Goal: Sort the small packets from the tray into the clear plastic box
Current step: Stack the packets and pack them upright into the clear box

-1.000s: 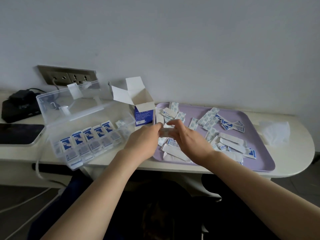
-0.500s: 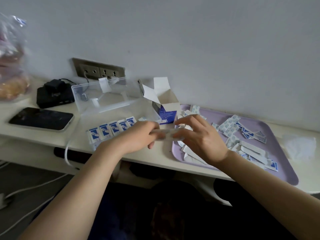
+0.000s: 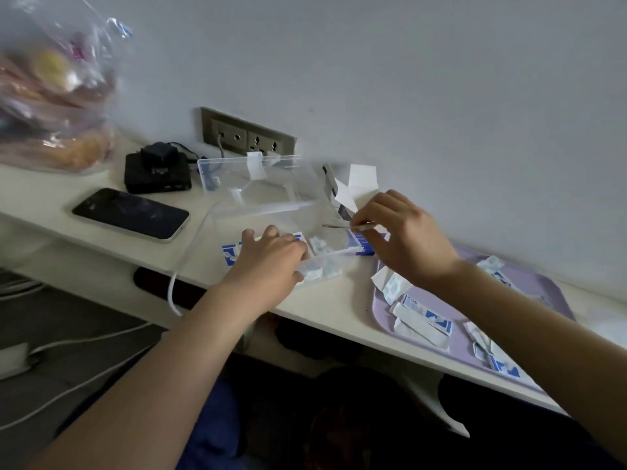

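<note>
The clear plastic box stands open on the white desk, lid tilted up at the back. A row of blue-and-white packets lines its front. My left hand lies over that row, fingers inside and thumb outside the front wall, holding the box. My right hand hovers above the box's right end and pinches one thin packet between thumb and fingers. The purple tray at the right holds several loose packets, partly hidden by my right forearm.
An open white-and-blue carton stands behind my right hand. A phone, a black device and a wall socket strip are at the left, and a plastic bag of food at the far left. Cables hang below the desk.
The view has swung left. My hands, which together held a packet over the tray's edge, have separated: the left went to the box front, the right carried the packet over the box.
</note>
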A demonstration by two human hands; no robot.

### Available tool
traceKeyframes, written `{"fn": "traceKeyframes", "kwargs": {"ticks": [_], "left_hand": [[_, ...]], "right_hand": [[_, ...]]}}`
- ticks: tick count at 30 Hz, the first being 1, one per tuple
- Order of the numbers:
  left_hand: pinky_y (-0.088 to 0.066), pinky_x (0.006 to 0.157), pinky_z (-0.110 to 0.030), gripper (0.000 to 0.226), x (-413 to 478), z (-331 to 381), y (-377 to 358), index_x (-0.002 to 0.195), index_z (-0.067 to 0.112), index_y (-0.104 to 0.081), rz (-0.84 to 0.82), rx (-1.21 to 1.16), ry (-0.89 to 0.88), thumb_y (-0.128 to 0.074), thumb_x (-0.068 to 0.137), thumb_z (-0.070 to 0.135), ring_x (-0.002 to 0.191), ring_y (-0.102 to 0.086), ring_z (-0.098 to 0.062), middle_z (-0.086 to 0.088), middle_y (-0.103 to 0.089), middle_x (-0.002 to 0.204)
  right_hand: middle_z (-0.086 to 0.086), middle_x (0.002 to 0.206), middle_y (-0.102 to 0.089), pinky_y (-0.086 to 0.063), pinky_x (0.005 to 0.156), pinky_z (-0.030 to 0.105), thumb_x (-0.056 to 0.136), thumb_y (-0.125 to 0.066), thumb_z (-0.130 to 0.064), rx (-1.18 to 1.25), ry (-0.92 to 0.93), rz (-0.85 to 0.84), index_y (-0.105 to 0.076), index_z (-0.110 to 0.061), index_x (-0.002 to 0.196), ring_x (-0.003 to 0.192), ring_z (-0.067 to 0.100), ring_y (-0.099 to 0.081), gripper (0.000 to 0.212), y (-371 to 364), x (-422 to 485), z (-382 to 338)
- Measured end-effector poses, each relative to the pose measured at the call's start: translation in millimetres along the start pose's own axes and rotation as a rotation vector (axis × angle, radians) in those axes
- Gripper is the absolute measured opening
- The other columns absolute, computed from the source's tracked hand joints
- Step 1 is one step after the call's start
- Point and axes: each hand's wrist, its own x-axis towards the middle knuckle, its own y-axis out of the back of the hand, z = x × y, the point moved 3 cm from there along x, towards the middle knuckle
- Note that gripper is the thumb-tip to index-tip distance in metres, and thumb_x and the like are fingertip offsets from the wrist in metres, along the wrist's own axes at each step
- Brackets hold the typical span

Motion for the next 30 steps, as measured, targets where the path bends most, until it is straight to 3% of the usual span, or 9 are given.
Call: {"fn": "traceKeyframes", "kwargs": {"ticks": [3,6,13,19,23,30], "left_hand": [[-0.026,0.098,-0.04,0.025,1.1,-6.4,-0.3,0.107,0.025,-0.059,0.029,0.021,0.005,-0.045,0.094,0.009,0.113,-0.039,-0.019,0.007,-0.058,0.115],[-0.025,0.095,-0.039,0.028,1.7,-14.9,1.3,0.104,0.026,-0.061,0.028,0.023,0.024,-0.047,0.091,0.005,0.111,-0.04,-0.019,0.007,-0.06,0.109],[-0.025,0.098,-0.041,0.034,-2.3,-30.6,5.5,0.106,0.026,-0.061,-0.014,-0.028,0.078,-0.046,0.09,0.0,0.109,-0.04,-0.02,0.005,-0.051,0.091],[-0.026,0.093,-0.041,0.033,-6.8,-40.8,4.7,0.105,0.027,-0.062,-0.021,-0.062,0.091,-0.047,0.09,0.001,0.106,-0.042,-0.02,0.004,-0.061,0.106],[-0.025,0.097,-0.041,0.03,-7.3,-44.6,6.6,0.109,0.027,-0.062,-0.021,-0.059,0.088,-0.05,0.093,0.006,0.11,-0.041,-0.021,0.003,-0.061,0.109],[-0.026,0.1,-0.041,0.024,-7.2,-46.8,7.5,0.116,0.02,-0.059,-0.018,-0.051,0.08,-0.052,0.094,0.013,0.112,-0.042,-0.022,-0.002,-0.06,0.113]], "right_hand": [[-0.001,0.078,-0.062,-0.049,0.055,0.032,0.079,-0.058,-0.012,-0.007,-0.022,-0.095,-0.065,-0.015,0.079,0.078,0.019,-0.054,0.008,-19.9,11.6,0.5],[0.002,0.076,-0.063,-0.045,0.054,0.025,0.075,-0.063,-0.004,-0.057,0.044,-0.195,-0.063,-0.012,0.077,0.075,0.025,-0.058,0.008,-39.6,21.4,-0.1],[0.006,0.071,-0.06,-0.044,0.05,0.027,0.069,-0.068,0.003,-0.139,0.152,-0.35,-0.061,-0.01,0.073,0.067,0.028,-0.059,0.015,-65.6,40.2,1.0],[0.005,0.08,-0.061,-0.044,0.062,0.032,0.08,-0.061,-0.004,-0.161,0.176,-0.524,-0.064,-0.01,0.081,0.081,0.027,-0.059,0.006,-85.8,45.9,2.4],[0.001,0.085,-0.062,-0.036,0.066,0.025,0.086,-0.057,-0.011,-0.186,0.203,-0.618,-0.063,-0.013,0.086,0.087,0.022,-0.058,0.007,-95.1,46.4,-0.8],[-0.006,0.102,-0.062,-0.033,0.073,0.021,0.091,-0.053,-0.02,-0.241,0.154,-0.966,-0.063,-0.021,0.103,0.099,0.015,-0.056,0.016,-105.4,50.0,-5.5]]}}
